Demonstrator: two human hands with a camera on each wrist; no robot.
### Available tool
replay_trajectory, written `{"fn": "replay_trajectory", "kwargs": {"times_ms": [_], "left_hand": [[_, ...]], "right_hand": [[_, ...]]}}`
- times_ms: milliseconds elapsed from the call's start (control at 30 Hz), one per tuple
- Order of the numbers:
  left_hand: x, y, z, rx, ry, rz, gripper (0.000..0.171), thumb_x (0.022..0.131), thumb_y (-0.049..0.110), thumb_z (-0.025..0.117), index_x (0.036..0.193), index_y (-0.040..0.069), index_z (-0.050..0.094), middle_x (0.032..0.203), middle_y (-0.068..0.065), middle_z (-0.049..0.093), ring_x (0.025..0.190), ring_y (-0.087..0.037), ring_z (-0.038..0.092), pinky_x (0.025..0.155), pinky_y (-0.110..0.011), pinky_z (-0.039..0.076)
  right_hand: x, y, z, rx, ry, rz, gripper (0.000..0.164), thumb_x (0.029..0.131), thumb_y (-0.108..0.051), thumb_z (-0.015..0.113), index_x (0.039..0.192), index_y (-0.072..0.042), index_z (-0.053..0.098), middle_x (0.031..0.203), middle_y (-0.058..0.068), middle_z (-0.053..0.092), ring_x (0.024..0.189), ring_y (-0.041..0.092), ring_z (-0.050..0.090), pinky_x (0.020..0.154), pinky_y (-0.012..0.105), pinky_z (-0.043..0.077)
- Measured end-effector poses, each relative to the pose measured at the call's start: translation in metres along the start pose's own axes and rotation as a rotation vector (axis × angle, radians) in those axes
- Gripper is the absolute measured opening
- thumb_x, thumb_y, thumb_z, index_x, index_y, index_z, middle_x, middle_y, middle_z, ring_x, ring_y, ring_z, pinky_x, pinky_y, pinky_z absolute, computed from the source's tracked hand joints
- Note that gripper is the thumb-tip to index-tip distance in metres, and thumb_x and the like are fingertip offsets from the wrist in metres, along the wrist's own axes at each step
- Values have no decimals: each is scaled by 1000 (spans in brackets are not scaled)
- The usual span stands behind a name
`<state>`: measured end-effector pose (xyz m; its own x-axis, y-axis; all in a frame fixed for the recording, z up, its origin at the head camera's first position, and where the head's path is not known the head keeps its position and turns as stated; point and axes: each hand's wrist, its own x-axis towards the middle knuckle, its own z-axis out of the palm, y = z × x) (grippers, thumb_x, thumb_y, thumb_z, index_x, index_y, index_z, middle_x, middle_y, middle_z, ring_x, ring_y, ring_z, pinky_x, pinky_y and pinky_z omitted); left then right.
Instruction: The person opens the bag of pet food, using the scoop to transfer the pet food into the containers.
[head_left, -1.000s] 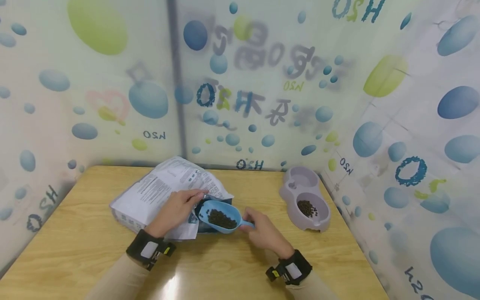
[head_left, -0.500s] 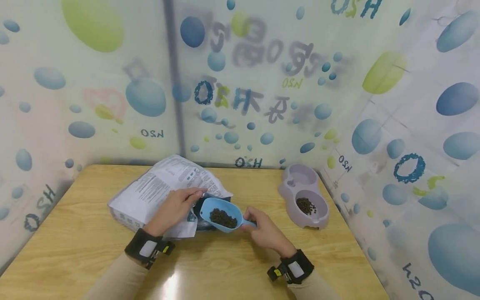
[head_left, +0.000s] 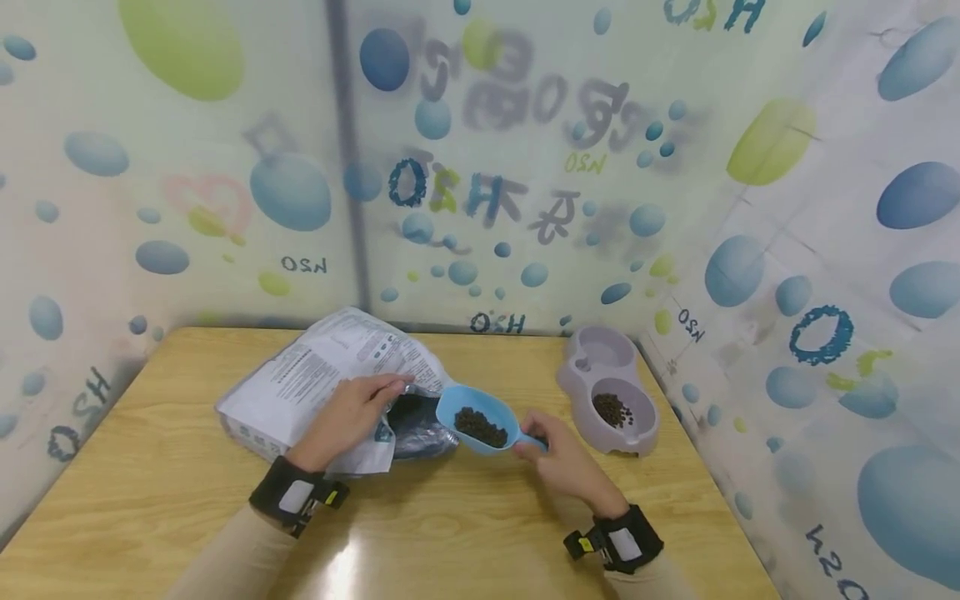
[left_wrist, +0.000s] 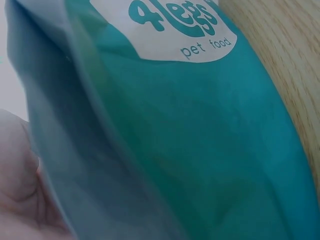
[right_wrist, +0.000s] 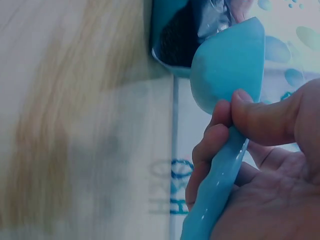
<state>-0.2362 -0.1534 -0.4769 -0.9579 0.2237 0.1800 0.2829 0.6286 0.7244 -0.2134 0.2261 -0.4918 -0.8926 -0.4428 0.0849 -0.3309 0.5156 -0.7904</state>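
Note:
A white pet food bag (head_left: pixel 300 375) lies on its side, its dark mouth facing right. My left hand (head_left: pixel 348 421) lies across the bag and holds the upper edge of the mouth up. The left wrist view shows the teal face of the bag (left_wrist: pixel 210 130) with "pet food" lettering, and part of the hand (left_wrist: pixel 17 180) behind its edge. My right hand (head_left: pixel 566 458) grips the handle of a light blue scoop (head_left: pixel 447 407), held level just right of the mouth. Brown kibble (head_left: pixel 480 427) sits in the scoop. In the right wrist view, thumb and fingers wrap the handle (right_wrist: pixel 220 175).
A greyish-purple double pet bowl (head_left: pixel 581 400) stands at the table's right rear. Brown kibble (head_left: pixel 611 409) lies in its nearer compartment. Patterned walls (head_left: pixel 465 250) rise behind and right of the wooden table (head_left: pixel 442 533).
My right hand has drawn the kibble-filled scoop to the right, away from the bag's mouth, whose dark inside now shows. My left hand has stayed on the bag.

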Motion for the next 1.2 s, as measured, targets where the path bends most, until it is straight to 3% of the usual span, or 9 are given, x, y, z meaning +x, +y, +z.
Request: {"fn": "replay_trajectory", "kwargs": {"times_ms": [233,367,633,733,867,1000,1067,1200], "left_hand": [[0,1,2,17,14,21,39,124,34,57,154,17,77,152,-9,79,94,-13,68,101,-47,58],[0,0,3,0,1,7,41,125,37,56,155,17,76,145,-8,82,80,-12,61,93,-41,55],[-3,-1,5,-14,-2,-18,42,125,39,56,156,19,75,159,-9,75,107,-17,73,96,-40,57],[-4,-1,5,-17,-6,-25,42,125,40,56,156,19,75,159,-10,75,104,-16,72,91,-35,54],[-5,-1,4,-29,-9,-30,42,125,39,56,156,18,75,155,-9,78,92,-12,68,82,-32,53],[-4,-2,3,-46,-17,-42,42,125,38,57,157,17,74,141,-11,82,68,-13,51,67,-34,47],[-4,-2,2,-45,-21,-55,43,125,39,56,157,19,75,128,-14,83,64,-10,46,66,-33,46],[-3,-2,2,-51,-27,-62,43,125,41,55,158,20,74,119,-14,82,60,-10,40,63,-34,44]], "right_hand": [[-14,5,-26,-27,123,90,13,112,-4,75,109,-6,62,98,7,71,90,13,60,86,29,49],[-24,8,-46,-105,190,164,13,112,-7,76,111,-6,63,100,8,73,89,16,62,82,32,49],[-46,22,-82,-288,319,259,14,113,-8,77,112,-4,63,111,17,80,94,27,71,79,39,54],[-54,26,-94,-338,346,324,16,112,-10,76,116,-2,64,108,20,78,83,25,64,74,38,51],[-62,31,-108,-387,385,370,19,112,-12,75,118,1,63,108,25,75,81,27,63,73,39,50],[-71,33,-119,-419,413,431,23,112,-16,71,121,3,62,116,31,74,89,35,68,75,44,54],[-75,31,-124,-435,410,476,30,112,-20,70,126,5,62,125,36,73,95,41,70,77,50,56],[-81,29,-137,-491,391,548,39,113,-25,71,134,7,63,135,41,71,98,46,73,74,53,58]]}}
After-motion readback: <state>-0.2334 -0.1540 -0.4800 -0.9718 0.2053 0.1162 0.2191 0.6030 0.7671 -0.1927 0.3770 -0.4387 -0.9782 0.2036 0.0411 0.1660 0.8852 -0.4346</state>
